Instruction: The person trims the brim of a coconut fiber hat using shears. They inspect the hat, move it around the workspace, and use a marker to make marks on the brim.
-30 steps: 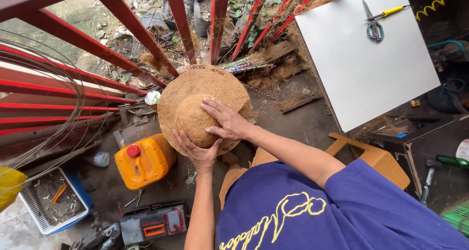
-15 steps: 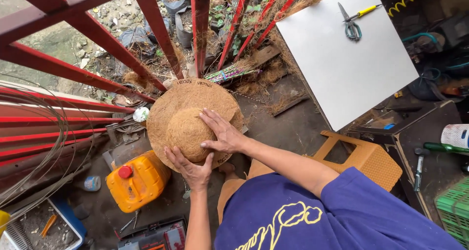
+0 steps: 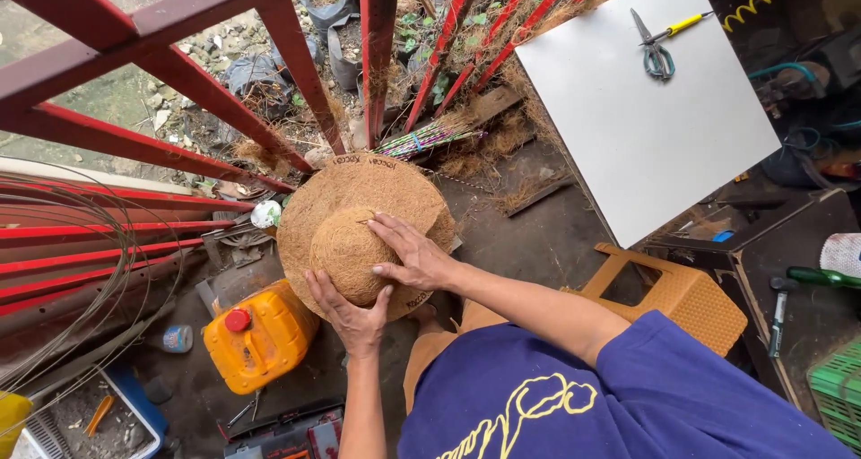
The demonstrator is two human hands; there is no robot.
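Both hands press flat, fingers spread, on the fibre hat [image 3: 359, 221]: left hand [image 3: 352, 314] cups the domed crown's near side, right hand [image 3: 414, 257] lies over its top. Coarse brown (coconut-like) fibre, wide round brim, beside a yellow jerrycan [image 3: 260, 338].

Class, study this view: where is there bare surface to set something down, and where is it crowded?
Free: the white board below the scissors, and dark floor between fibre hat and board. Crowded: around the yellow jug, by both hands.
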